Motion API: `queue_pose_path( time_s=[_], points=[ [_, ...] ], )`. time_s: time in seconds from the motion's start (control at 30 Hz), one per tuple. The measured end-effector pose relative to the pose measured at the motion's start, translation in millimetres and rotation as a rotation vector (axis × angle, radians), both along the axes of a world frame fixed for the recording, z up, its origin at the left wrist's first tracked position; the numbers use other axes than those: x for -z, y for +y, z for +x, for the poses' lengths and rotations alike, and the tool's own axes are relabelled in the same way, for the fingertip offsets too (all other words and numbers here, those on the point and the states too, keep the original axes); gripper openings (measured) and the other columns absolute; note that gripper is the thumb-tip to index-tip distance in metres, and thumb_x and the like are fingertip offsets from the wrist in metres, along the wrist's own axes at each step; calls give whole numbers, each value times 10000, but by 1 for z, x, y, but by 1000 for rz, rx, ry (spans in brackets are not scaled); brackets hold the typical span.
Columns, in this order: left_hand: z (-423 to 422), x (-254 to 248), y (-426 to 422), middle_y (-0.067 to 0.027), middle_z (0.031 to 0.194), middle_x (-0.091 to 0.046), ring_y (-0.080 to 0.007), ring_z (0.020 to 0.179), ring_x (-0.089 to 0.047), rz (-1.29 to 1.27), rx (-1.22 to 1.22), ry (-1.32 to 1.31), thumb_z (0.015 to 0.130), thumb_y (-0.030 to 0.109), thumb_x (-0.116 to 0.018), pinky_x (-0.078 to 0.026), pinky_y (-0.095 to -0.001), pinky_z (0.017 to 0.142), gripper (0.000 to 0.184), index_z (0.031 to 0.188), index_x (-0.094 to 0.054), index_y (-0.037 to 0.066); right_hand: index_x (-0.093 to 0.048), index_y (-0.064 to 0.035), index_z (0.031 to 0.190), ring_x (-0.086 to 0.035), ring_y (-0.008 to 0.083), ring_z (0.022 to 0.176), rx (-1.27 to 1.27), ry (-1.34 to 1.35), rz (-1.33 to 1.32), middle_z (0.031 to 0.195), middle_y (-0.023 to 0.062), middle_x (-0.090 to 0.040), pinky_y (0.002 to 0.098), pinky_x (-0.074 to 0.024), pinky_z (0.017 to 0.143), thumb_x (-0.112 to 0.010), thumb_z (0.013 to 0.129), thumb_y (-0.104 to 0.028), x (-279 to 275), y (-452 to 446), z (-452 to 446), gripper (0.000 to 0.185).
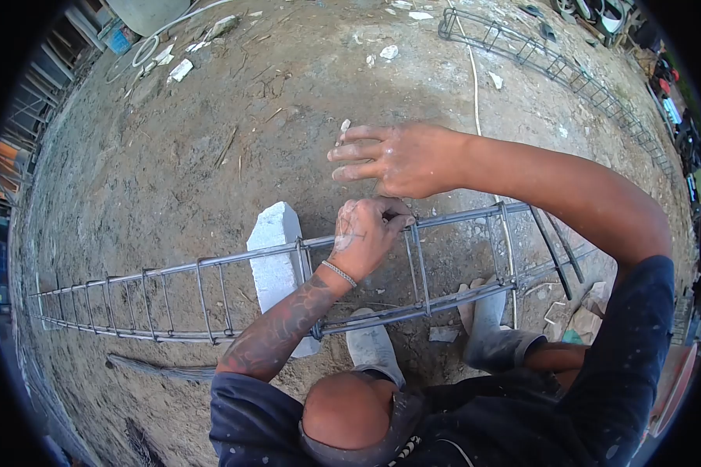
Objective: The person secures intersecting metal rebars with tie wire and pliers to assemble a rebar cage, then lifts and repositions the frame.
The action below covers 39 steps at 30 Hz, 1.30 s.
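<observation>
A long rebar cage (pixel 424 305) of straight bars and square stirrups runs across the view, propped on a white block (pixel 274 268). My left hand (pixel 364 232), with a bracelet at the wrist, is closed at the cage's upper bar; its fingertips pinch beside a stirrup. Whether a thin wire is also between those fingers is hidden. Just above it, my right hand (pixel 401 159) hovers over the ground, palm down and fingers stretched apart, holding nothing I can see. Pale dust coats both hands.
Another rebar cage (pixel 553 66) lies at the upper right, beside a pale hose or cord (pixel 475 86). White rubble (pixel 181 71) is scattered on the dirt ground. Boots (pixel 372 346) stand close under the cage. A dark strip of wood (pixel 160 369) lies at the lower left.
</observation>
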<state>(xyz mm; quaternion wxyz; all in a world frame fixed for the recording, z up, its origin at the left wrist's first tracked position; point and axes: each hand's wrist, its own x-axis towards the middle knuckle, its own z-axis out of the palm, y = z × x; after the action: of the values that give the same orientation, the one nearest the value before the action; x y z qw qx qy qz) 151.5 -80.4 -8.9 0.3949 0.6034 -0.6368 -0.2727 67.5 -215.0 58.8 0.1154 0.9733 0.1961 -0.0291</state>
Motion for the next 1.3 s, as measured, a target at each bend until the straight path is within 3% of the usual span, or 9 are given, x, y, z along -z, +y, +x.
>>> queue_pose_path(
  time_s=[0.07,0.17,0.2,0.5,0.63,0.83,1.0,1.13,1.3],
  points=[
    [4,-12,-6,-156,896,-636,-245,829,-624,447,-32,64,698,161,-703,-478,-332,722,303,909,-610,-35,-672,-157,610,-289,236,1278,-8,-13,-8,1279,-28,-453,351,-298,1057,-608,640,-181,-4,6,-4,74],
    [11,37,-18,-143,1003,-614,-226,935,-588,54,-9,115,713,214,-712,-457,-328,805,442,1032,-550,-46,-672,-152,609,-293,225,1276,-23,-56,-24,1269,-37,-462,353,-273,1071,-605,639,-202,-7,14,-11,89],
    [16,26,-20,-143,1086,-574,-243,1017,-543,189,149,123,731,209,-705,-434,-334,859,519,1133,-482,-31,-673,-152,611,-296,218,1274,-27,-83,-22,1265,-41,-466,354,-255,1081,-602,643,-215,-8,15,-13,99],
    [16,0,-19,-44,866,-635,-96,766,-554,476,199,388,756,126,-684,-455,-259,684,206,902,-626,-7,-679,-191,718,-296,179,1278,9,-288,40,1285,-35,-449,404,-177,1109,-595,680,-246,10,3,-25,107],
    [13,8,-17,-55,879,-634,-107,758,-560,304,171,309,761,124,-680,-461,-267,672,200,898,-625,-11,-666,-181,795,-333,193,1259,-30,-318,-47,1298,-22,-439,407,-184,1104,-588,703,-244,10,5,-29,136],
    [-2,5,0,-129,776,-640,-193,724,-613,104,-28,-79,764,153,-665,-471,-312,654,213,850,-620,-37,-602,-139,850,-390,227,1221,-133,-559,259,1316,42,-423,400,-352,1012,-607,677,-212,-4,0,-50,188],
    [-19,-13,7,-81,749,-637,-126,708,-599,333,-191,47,772,140,-658,-470,-268,667,169,830,-619,-14,-566,-90,846,-445,270,1152,217,-643,394,1251,78,-450,388,-452,884,-656,669,-163,-27,-25,-125,211],
    [-23,-3,14,-67,724,-614,-91,674,-558,233,-269,-60,779,125,-647,-449,-238,625,154,818,-593,-14,-555,-67,880,-482,297,1075,620,-543,678,1201,100,-455,371,-453,863,-650,715,-133,-22,-36,-215,201],
    [-43,2,13,-99,728,-582,-174,653,-568,174,-383,68,761,109,-631,-444,-283,621,139,772,-556,-7,-524,-41,942,-567,292,857,1097,-326,851,943,137,-557,363,-461,699,-678,734,-249,-18,-20,-305,332]
  ],
)
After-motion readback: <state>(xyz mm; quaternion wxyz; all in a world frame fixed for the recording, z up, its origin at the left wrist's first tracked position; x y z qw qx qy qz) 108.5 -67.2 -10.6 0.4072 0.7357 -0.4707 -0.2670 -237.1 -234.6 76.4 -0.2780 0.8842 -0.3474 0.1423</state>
